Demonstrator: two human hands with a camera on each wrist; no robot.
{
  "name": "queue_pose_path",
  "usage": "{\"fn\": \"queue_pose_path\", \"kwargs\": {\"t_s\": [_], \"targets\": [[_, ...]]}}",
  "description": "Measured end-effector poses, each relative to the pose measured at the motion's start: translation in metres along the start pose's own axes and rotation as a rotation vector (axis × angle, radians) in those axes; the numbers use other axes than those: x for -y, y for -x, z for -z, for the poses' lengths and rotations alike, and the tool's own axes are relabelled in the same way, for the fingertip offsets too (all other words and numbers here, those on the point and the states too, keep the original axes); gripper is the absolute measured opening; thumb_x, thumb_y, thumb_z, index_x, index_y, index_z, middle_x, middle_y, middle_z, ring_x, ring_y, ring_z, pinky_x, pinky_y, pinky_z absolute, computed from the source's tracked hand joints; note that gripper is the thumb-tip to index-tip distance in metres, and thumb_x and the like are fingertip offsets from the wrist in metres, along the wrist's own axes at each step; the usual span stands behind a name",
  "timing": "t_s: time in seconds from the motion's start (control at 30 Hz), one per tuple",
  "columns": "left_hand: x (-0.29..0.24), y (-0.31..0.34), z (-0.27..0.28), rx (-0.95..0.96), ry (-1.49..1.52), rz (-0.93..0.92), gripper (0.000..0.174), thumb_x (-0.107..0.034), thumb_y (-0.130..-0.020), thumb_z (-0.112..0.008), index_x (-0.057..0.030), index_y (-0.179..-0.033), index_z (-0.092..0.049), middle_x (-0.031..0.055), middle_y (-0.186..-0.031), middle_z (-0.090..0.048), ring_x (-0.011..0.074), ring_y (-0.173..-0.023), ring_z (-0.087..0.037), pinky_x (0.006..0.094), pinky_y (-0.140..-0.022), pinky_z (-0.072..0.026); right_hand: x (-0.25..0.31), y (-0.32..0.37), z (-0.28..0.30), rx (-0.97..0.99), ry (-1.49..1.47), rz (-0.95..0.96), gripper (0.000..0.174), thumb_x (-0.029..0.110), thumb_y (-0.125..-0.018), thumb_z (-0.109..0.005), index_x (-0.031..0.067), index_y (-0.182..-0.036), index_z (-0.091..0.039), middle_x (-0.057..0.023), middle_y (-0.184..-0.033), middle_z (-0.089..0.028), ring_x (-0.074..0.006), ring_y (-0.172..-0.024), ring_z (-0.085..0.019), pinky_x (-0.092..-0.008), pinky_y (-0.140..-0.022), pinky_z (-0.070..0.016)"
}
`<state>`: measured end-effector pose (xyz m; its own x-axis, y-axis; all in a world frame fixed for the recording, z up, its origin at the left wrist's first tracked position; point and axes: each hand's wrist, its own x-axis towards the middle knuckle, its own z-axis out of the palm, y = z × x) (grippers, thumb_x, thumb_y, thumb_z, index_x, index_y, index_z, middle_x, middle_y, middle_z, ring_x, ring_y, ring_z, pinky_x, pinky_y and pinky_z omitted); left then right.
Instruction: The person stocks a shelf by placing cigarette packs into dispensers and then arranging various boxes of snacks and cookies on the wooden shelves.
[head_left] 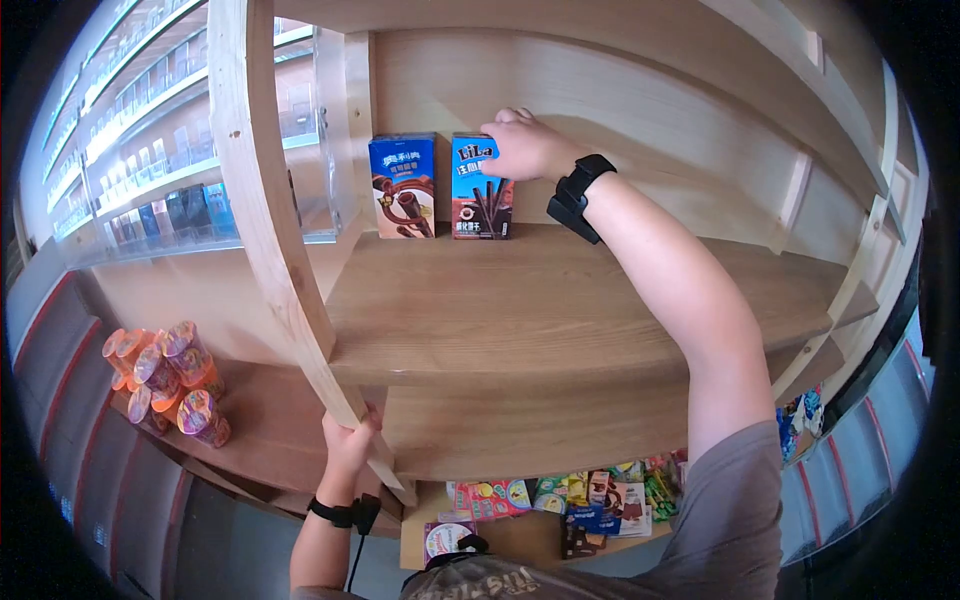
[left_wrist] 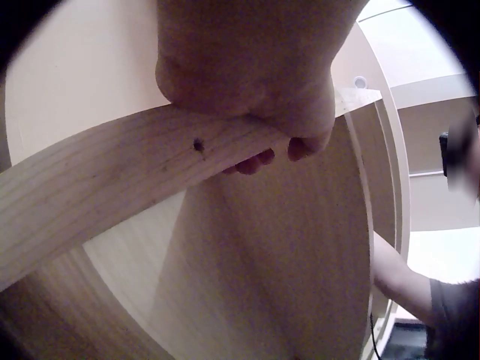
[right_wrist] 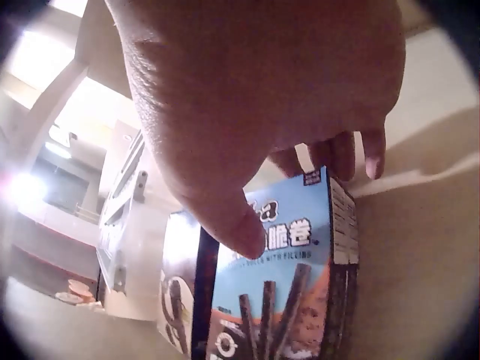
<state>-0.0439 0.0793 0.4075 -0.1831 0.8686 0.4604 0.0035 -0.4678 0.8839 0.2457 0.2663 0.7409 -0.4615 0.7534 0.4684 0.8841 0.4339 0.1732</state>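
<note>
A blue Liba biscuit-stick box point(head_left: 480, 195) stands upright at the back of a wooden shelf point(head_left: 560, 300). A blue Oreo box point(head_left: 403, 190) stands right beside it on its left. My right hand point(head_left: 520, 148) grips the top of the Liba box. In the right wrist view the right hand point(right_wrist: 255, 97) has its thumb on the front of the Liba box point(right_wrist: 292, 292) and its fingers behind the top edge. My left hand point(head_left: 348, 440) holds the curved wooden upright point(head_left: 265, 200) of the shelf unit low down. In the left wrist view that left hand's point(left_wrist: 255, 82) fingers wrap the upright point(left_wrist: 97, 180).
Several orange and purple snack cups point(head_left: 165, 380) lie stacked on a lower shelf at the left. Colourful snack packets point(head_left: 570, 500) fill a shelf below. More shelving with dark and blue boxes point(head_left: 170, 215) stands farther left. A wrist strap point(head_left: 578, 195) is on my right arm.
</note>
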Motion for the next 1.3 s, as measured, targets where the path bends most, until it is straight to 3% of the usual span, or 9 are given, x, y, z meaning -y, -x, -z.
{"fn": "queue_pose_path", "kwargs": {"t_s": [0.13, 0.33, 0.43, 0.53, 0.63, 0.73, 0.97, 1.13, 1.3], "targets": [[0.006, -0.001, 0.001, -0.016, 0.023, -0.028, 0.007, -0.003, -0.074, -0.056, -0.0005, -0.080, -0.059, 0.0061, -0.070, -0.060, 0.0144, -0.062, -0.058, 0.0286, -0.057, -0.0489, -0.005, 0.017, 0.014, -0.147, -0.053, 0.147, 0.076, 0.039, -0.078, -0.065, -0.0025, -0.139, -0.044, -0.0243, -0.136, -0.048, -0.0393, -0.130, -0.041, -0.0414, -0.110, -0.0345], [-0.001, -0.001, 0.004, 0.019, -0.003, 0.038, 0.011, -0.009, -0.075, -0.065, -0.0033, -0.082, -0.059, 0.0014, -0.072, -0.059, 0.0110, -0.066, -0.057, 0.0278, -0.059, -0.0477, 0.052, 0.123, 0.067, -0.310, -0.207, 0.359, 0.037, 0.019, -0.083, -0.063, -0.0001, -0.115, -0.061, -0.0185, -0.117, -0.061, -0.0332, -0.116, -0.055, -0.0397, -0.102, -0.0423], [0.002, -0.001, 0.004, 0.004, 0.064, 0.032, 0.013, -0.010, -0.076, -0.066, -0.0037, -0.084, -0.058, 0.0012, -0.074, -0.059, 0.0108, -0.068, -0.057, 0.0279, -0.061, -0.0478, 0.083, 0.204, 0.071, -0.241, -0.410, 0.462, 0.027, 0.012, -0.082, -0.066, 0.0023, -0.107, -0.063, -0.0146, -0.111, -0.063, -0.0310, -0.105, -0.061, -0.0397, -0.092, -0.0484], [0.006, -0.003, 0.008, 0.070, -0.009, -0.002, 0.017, -0.010, -0.076, -0.067, -0.0038, -0.087, -0.055, 0.0007, -0.077, -0.059, 0.0106, -0.070, -0.057, 0.0283, -0.062, -0.0477, 0.105, 0.279, 0.045, 0.104, -0.769, 0.595, 0.028, 0.009, -0.079, -0.071, 0.0075, -0.106, -0.067, -0.0097, -0.103, -0.067, -0.0277, -0.091, -0.065, -0.0387, -0.080, -0.0520], [0.005, -0.004, 0.002, 0.028, 0.075, -0.009, 0.015, -0.010, -0.078, -0.065, -0.0036, -0.088, -0.056, 0.0011, -0.075, -0.059, 0.0094, -0.068, -0.057, 0.0267, -0.061, -0.0486, 0.129, 0.350, -0.027, 0.382, -1.022, 0.479, 0.022, 0.013, -0.085, -0.071, 0.0074, -0.105, -0.066, -0.0077, -0.104, -0.067, -0.0238, -0.094, -0.065, -0.0358, -0.084, -0.0505], [0.015, -0.005, 0.007, 0.028, -0.040, -0.028, 0.018, -0.013, -0.081, -0.066, -0.0028, -0.092, -0.056, 0.0017, -0.074, -0.060, 0.0104, -0.067, -0.058, 0.0275, -0.061, -0.0488, 0.146, 0.417, -0.122, 0.592, -1.283, -0.047, 0.019, 0.010, -0.089, -0.067, 0.0017, -0.106, -0.065, -0.0085, -0.102, -0.067, -0.0194, -0.094, -0.064, -0.0322, -0.084, -0.0501], [-0.007, 0.007, 0.009, 0.109, -0.090, 0.051, 0.031, -0.011, -0.085, -0.068, -0.0013, -0.112, -0.056, 0.0060, -0.105, -0.063, 0.0135, -0.099, -0.059, 0.0295, -0.088, -0.0473, 0.172, 0.582, -0.293, 0.623, -1.524, -0.860, 0.027, 0.015, -0.097, -0.059, 0.0045, -0.121, -0.056, -0.0067, -0.108, -0.065, -0.0151, -0.100, -0.062, -0.0294, -0.086, -0.0494], [0.004, 0.062, 0.025, -0.196, -0.588, -0.469, 0.051, -0.003, -0.086, -0.062, -0.0057, -0.131, -0.038, 0.0128, -0.132, -0.047, 0.0216, -0.114, -0.050, 0.0350, -0.095, -0.0414, 0.188, 0.634, -0.319, 0.652, -1.645, -1.082, 0.026, 0.020, -0.097, -0.059, 0.0067, -0.120, -0.057, -0.0073, -0.110, -0.065, -0.0169, -0.100, -0.062, -0.0309, -0.086, -0.0494], [0.073, 0.162, 0.043, 0.246, -0.605, -0.285, 0.036, -0.002, -0.077, -0.067, -0.0057, -0.108, -0.049, 0.0139, -0.100, -0.060, 0.0292, -0.089, -0.061, 0.0391, -0.075, -0.0484, 0.192, 0.637, -0.326, 0.771, -1.667, -1.123, 0.028, 0.022, -0.097, -0.059, 0.0067, -0.120, -0.057, -0.0080, -0.111, -0.064, -0.0182, -0.101, -0.062, -0.0331, -0.088, -0.0495]]}}
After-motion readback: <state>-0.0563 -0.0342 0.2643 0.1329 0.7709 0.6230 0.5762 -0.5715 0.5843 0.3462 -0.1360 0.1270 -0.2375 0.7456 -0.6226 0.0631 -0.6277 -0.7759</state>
